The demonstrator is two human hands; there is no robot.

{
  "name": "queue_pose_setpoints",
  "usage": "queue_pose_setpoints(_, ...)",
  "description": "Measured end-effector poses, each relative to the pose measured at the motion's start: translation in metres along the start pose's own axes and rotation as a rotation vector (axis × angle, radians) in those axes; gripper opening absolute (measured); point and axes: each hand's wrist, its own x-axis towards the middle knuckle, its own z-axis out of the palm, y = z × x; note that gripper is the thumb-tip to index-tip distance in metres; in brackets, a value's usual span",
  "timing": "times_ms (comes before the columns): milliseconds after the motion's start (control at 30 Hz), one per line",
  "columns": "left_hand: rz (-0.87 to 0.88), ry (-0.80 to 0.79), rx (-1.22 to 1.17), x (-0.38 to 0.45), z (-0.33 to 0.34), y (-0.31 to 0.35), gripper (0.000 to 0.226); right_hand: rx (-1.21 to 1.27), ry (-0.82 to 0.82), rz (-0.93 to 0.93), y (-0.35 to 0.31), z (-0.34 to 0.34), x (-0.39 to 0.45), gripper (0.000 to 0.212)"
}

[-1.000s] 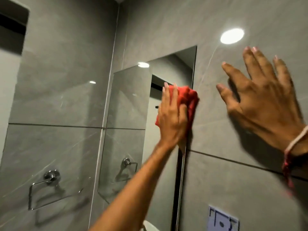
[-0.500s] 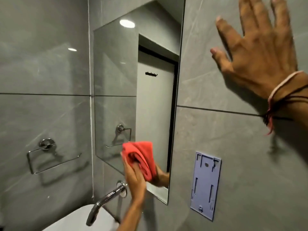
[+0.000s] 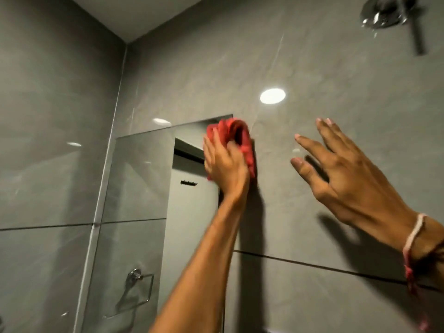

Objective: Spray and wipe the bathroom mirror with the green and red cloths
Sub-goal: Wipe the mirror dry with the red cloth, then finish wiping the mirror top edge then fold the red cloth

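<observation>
The rectangular mirror [image 3: 144,188] hangs on the grey tiled wall, left of centre. My left hand [image 3: 225,167] presses a bunched red cloth [image 3: 236,138] against the mirror's top right corner, and the cloth overlaps onto the tile beside it. My right hand [image 3: 346,174] is flat against the wall to the right of the mirror, fingers spread, holding nothing; a red and white thread is tied on its wrist. No green cloth or spray bottle is in view.
A chrome shower head [image 3: 384,13] juts from the wall at the top right. The mirror reflects a towel ring [image 3: 139,280] and a doorway. A side wall [image 3: 48,140] meets the mirror wall at the left corner.
My left hand has carried the red cloth from the mirror's bottom edge back up to its top right corner. The view has tilted upward, and the tap and basin have dropped out of sight.
</observation>
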Motion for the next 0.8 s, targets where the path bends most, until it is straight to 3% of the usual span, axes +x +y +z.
queue_pose_setpoints(100, 0.238, -0.277, -0.067, 0.046, 0.031, 0.051, 0.055, 0.286, 0.081, 0.146, 0.003, -0.024, 0.016, 0.06)
queue_pose_setpoints(200, 0.421, -0.467, -0.134, 0.022, 0.045, 0.079, 0.059, 0.68, 0.213, 0.355, 0.008, -0.054, 0.024, 0.044)
queue_pose_setpoints(300, 0.584, -0.601, -0.23, -0.034, 0.046, 0.084, 0.062, 1.073, 0.156, 0.399, 0.007, -0.085, 0.006, 0.064)
queue_pose_setpoints(367, 0.677, -0.669, -0.293, -0.07, 0.042, 0.085, 0.068, 1.085, 0.096, 0.402, 0.006, -0.095, -0.012, 0.059)
queue_pose_setpoints(467, 0.643, -0.748, -0.288, -0.13, 0.027, 0.089, 0.089, 1.021, 0.186, 0.493, 0.022, -0.095, -0.055, 0.038)
queue_pose_setpoints(567, 0.378, -0.844, -0.325, -0.194, 0.002, 0.086, 0.114, 1.051, 0.288, 0.639, 0.036, -0.093, -0.118, 0.032)
queue_pose_setpoints(633, 0.02, -0.876, -0.413, -0.238, -0.021, 0.079, 0.115, 1.098, 0.336, 0.727, 0.036, -0.092, -0.167, 0.024)
queue_pose_setpoints(700, -0.366, -0.894, -0.512, -0.29, -0.041, 0.064, 0.106, 1.161, 0.367, 0.827, 0.037, -0.089, -0.227, 0.016)
queue_pose_setpoints(800, -0.768, -0.955, -0.617, -0.37, -0.069, 0.035, 0.073, 1.189, 0.4, 1.014, 0.03, -0.077, -0.319, 0.013)
